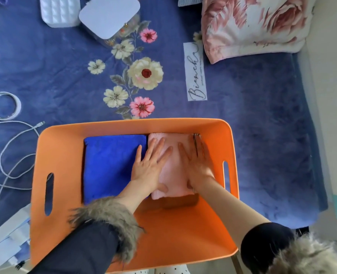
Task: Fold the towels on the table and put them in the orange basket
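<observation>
An orange basket (60, 153) stands at the near edge of the blue floral cloth. Inside it lie two folded towels side by side: a blue towel (108, 165) on the left and a pink towel (173, 171) on the right. My left hand (149, 165) lies flat with fingers spread, across the seam between the two towels. My right hand (198, 165) presses flat on the right part of the pink towel, close to the basket's right wall. Neither hand grips anything.
A white charging cable (15, 155) and a coiled white cord (4, 105) lie left of the basket. A white box (109, 15) and a white quilted item (58, 10) sit at the back. A floral pillow (256, 24) is at the back right. Papers (7, 242) lie near left.
</observation>
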`<state>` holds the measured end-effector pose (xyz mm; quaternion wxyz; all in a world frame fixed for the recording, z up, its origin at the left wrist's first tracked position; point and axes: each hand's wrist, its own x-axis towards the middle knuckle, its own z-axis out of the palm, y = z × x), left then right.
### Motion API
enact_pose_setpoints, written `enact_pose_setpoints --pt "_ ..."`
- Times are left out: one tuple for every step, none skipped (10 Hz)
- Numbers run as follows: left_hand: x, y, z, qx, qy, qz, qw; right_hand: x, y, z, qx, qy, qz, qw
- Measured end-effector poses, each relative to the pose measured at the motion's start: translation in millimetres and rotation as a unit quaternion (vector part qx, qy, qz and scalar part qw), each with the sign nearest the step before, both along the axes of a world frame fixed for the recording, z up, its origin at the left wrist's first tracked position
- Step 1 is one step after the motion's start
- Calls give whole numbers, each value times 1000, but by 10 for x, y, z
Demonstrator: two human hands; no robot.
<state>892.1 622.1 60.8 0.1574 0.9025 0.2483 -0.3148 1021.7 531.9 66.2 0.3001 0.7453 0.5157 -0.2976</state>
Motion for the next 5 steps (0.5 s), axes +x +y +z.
enact_pose_setpoints --pt "26 7 -8 -7 4 11 1000 -4 25 -2 -10 11 -17 1000" --pt "22 11 26 -11 9 11 1000 -3 48 130 -9 34 -31 999" --pt "13 3 54 -21 13 15 1000 29 63 309 47 116 -111 986" --pt "40 14 76 -23 28 20 999 12 19 548 207 214 -220 929" --pt "35 12 82 -20 31 10 999 41 34 947 346 276 -364 819"
